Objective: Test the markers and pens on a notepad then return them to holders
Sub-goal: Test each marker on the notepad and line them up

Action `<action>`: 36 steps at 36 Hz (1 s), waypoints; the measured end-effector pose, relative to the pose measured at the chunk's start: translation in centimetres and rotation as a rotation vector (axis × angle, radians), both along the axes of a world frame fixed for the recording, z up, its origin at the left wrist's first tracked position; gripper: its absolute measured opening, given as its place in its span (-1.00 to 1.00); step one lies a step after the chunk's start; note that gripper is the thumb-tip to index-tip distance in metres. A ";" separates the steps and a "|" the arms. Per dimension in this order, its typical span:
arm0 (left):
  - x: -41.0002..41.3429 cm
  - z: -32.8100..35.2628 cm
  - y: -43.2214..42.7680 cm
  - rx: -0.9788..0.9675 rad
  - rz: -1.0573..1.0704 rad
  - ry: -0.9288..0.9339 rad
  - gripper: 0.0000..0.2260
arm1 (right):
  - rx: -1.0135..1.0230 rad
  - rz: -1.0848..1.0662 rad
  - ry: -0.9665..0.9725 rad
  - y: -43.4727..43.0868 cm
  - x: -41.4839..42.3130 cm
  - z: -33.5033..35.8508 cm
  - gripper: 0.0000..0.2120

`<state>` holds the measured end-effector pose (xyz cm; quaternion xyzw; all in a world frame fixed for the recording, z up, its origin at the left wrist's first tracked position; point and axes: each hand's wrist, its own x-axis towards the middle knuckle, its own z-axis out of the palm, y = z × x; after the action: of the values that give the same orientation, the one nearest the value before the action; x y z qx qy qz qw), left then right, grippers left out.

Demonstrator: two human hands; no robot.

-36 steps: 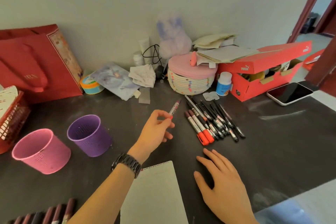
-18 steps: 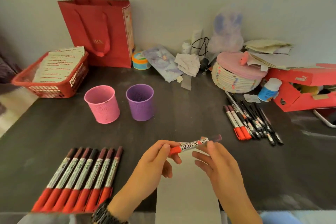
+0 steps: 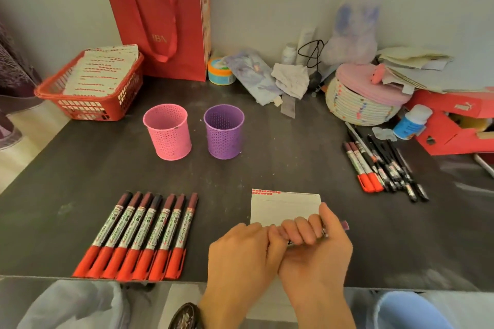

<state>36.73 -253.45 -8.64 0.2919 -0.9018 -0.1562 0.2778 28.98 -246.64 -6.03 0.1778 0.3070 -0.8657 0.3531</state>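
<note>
Left grip (image 3: 240, 251) and right grip (image 3: 318, 248) both clamp one marker (image 3: 344, 225) above the near notepad (image 3: 283, 207), seemingly to uncap it for testing.

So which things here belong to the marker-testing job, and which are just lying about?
Job: marker gripped by left hand and right hand, notepad, row of red markers, pen pile, pink holder, purple holder.
Lying about: red paper bag, red basket, woven basket, red shoebox, white bottle.

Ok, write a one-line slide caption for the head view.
Left hand and right hand grip one marker over the notepad, row of markers left, pink holder and purple holder behind.
</note>
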 end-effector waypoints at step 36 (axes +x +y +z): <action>-3.5 -3.7 -6.2 0.167 -0.113 -0.185 -0.77 | 0.573 0.272 0.910 -3.2 -10.5 -2.9 -0.69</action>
<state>33.22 -259.68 -12.38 0.2759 -0.9224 -0.2185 0.1592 18.51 -249.86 -8.93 -0.1664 0.6718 -0.6839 0.2309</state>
